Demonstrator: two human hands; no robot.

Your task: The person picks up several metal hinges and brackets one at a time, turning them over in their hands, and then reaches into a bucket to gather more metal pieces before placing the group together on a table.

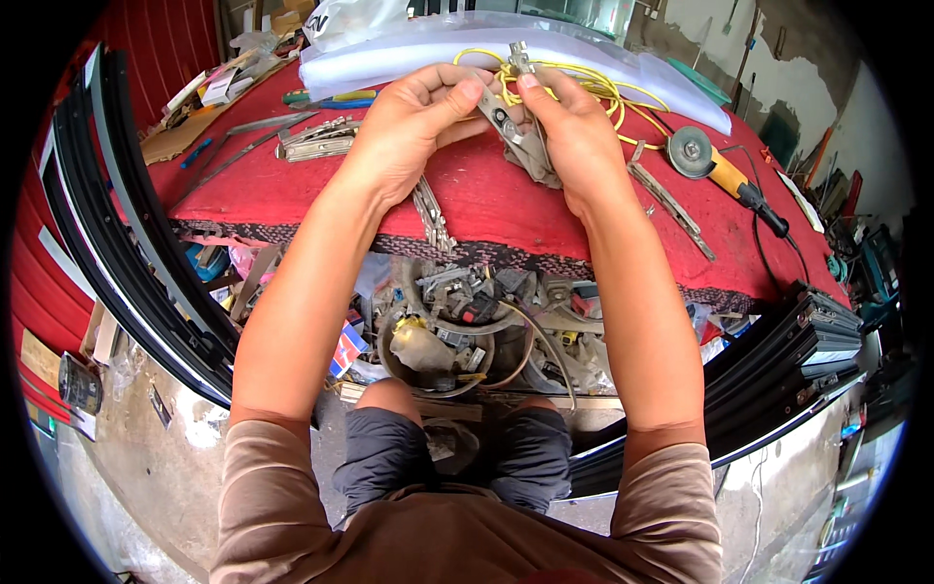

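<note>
head | left fisheye of worn pair | facing down and forward | near, above hands (pixel 413 122) and red-topped bench (pixel 506 219)

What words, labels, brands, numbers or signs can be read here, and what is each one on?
White plastic bag: large dark lettering, partly lost in the folds; I won't copy it out.
Red, white and blue packet: any print is too small to read.
Angle grinder: any markings are too small to read.
Metal part being held: no readable text.
</note>
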